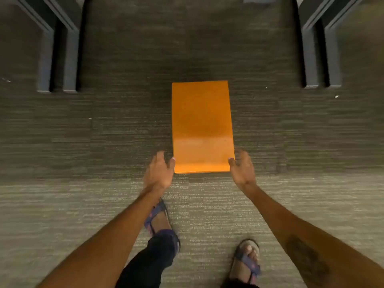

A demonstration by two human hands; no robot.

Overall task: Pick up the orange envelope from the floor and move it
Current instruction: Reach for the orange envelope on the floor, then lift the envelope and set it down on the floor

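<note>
The orange envelope (201,125) is a tall flat rectangle in the middle of the head view, over grey carpet. My left hand (159,171) touches its near left corner with the thumb on the edge and the fingers spread beside it. My right hand (242,169) pinches the near right corner, thumb on top. Whether the envelope's far end rests on the carpet or is lifted cannot be told.
Dark grey furniture legs (57,59) stand at the far left and another pair (321,57) at the far right. My sandalled feet (247,260) are on the striped carpet (83,142) below the hands. Small white specks lie on the carpet.
</note>
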